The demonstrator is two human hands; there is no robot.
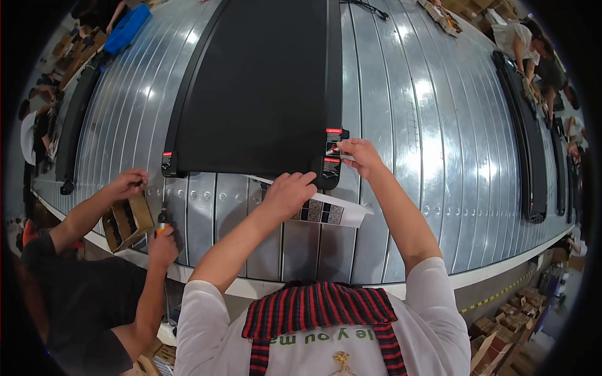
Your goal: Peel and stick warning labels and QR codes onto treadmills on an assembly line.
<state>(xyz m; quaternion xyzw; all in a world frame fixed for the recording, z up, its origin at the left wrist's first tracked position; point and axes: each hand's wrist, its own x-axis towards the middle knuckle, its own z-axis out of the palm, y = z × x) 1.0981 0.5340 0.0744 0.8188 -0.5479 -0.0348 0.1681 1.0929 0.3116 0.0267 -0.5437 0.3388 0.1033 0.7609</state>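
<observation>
A black treadmill deck (263, 81) lies on the slatted metal table, its near end toward me. My left hand (290, 195) is closed over a white sheet of labels (348, 216) at the deck's near edge. Black printed squares show on the sheet below that hand. At the near right corner, my right hand (362, 155) pinches the edge of a small red, white and black label (333, 143) on the side rail. Another red-topped label (330, 168) sits just below it, on the corner end cap. A matching label (166, 160) is on the left rail.
At my left, a co-worker in dark clothing (81, 307) holds a power screwdriver (163, 220) beside an open cardboard box (128, 222). More black frames (523, 138) lie along both table sides. A blue bin (127, 29) and a cable (370, 9) are farther off.
</observation>
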